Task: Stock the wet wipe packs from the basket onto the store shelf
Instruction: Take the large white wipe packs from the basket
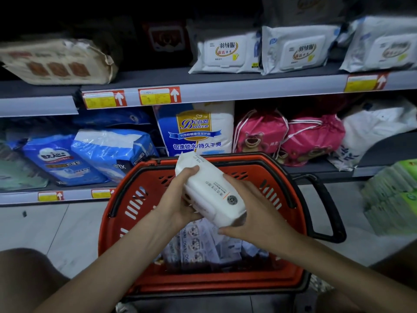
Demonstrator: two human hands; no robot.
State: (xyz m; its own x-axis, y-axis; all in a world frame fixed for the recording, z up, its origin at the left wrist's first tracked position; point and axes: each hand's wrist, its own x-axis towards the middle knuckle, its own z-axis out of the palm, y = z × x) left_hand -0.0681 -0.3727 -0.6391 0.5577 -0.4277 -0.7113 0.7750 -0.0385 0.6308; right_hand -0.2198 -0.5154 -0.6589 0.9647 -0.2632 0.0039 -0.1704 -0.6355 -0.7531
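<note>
A white wet wipe pack (pixel 211 188) is held above the red basket (pixel 126 195), tilted with its far end up. My left hand (pixel 178 199) grips its left side, fingers curled over the top edge. My right hand (pixel 255 213) grips the near right end, thumb under it. Several more wipe packs (pixel 196 247) with a printed pattern lie in the basket's bottom. The upper shelf (pixel 225 86) carries white wipe packs (pixel 228 54) at the right, with a bare gap to their left.
The lower shelf holds blue diaper packs (pixel 90 152), a white Baileen pack (pixel 198 129) and pink drawstring bags (pixel 288 136). A beige pack (pixel 58 62) lies on the upper left shelf. Green packs (pixel 392 197) are stacked at the right. The basket's black handle (pixel 325 213) sticks out right.
</note>
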